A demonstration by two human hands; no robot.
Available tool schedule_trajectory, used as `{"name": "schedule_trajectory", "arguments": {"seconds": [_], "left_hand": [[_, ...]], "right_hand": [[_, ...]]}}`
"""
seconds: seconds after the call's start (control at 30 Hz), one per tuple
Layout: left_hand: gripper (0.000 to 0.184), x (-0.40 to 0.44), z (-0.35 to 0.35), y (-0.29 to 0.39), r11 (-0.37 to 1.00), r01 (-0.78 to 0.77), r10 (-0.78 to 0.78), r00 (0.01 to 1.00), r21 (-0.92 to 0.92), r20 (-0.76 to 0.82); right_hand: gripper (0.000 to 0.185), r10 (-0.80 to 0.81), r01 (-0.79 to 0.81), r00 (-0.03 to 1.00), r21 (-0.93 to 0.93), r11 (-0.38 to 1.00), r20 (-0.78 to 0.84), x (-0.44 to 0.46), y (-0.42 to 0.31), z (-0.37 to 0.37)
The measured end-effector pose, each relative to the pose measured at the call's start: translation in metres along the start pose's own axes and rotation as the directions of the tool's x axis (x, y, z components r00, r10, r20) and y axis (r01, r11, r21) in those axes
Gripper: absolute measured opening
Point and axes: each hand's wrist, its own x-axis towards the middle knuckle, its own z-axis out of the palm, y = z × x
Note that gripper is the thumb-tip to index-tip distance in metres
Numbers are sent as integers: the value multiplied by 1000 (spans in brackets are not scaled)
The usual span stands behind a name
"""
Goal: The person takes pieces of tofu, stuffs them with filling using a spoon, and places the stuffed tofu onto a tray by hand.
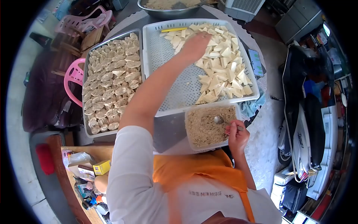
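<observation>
Left hand (199, 45) at pale wedges (222, 74); right hand (238, 137) grips metal spoon (219, 120).

Shiny metal spoon (219, 120), white plastic tray (156, 48)

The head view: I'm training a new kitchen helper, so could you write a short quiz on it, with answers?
1. Multiple choice: what does the right hand hold?
A) a knife
B) a spoon
C) a cloth

2. True or false: the left hand is at the pale pieces on the white perforated tray.

3. Fill in the blank: as pictured, the metal tray lies to the ____ of the white perforated tray.

Key: 1 B; 2 true; 3 left.
</observation>
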Motion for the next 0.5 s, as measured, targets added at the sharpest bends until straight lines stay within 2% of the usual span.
{"name": "schedule_trajectory", "arguments": {"seconds": [0.1, 0.13, 0.23, 0.3, 0.33, 0.37, 0.43, 0.47, 0.5], "left_hand": [[33, 13, 15, 18, 982, 18, -64, 968, 187, 243], [29, 12, 25, 14, 964, -43, -25, 968, 262, 250], [22, 4, 25, 19, 981, 16, -47, 987, 193, 155], [24, 0, 15, 22, 981, 109, -128, 986, 162, 107], [26, -3, 8, 24, 977, 157, -170, 982, 144, 83], [25, -8, -1, 26, 971, 231, -232, 972, 57, 19], [24, -25, -24, 34, 925, 358, -369, 926, -125, -80], [27, -36, -36, 39, 911, 334, -376, 914, -242, -154], [28, -48, -46, 43, 748, 393, -498, 865, -535, -60]], "right_hand": [[13, 11, -11, 1000, 2, 1000, 22, 0, -2, -1], [14, 18, -18, 999, -4, 1000, 41, 0, -4, -2], [14, -68, 70, 996, -44, 997, 52, 1, -3, -3], [14, -270, 288, 957, -263, 921, 102, 1, 1, -7], [14, -218, 231, 971, -168, 958, 95, 1, 0, -5], [14, -161, 167, 983, -70, 983, 94, 2, -3, -3], [15, -132, 140, 987, -84, 987, 94, 3, -8, 1], [15, -116, 125, 989, -91, 988, 94, 3, -11, 3], [15, -125, 129, 988, -48, 990, 88, 3, -14, 7]]}}
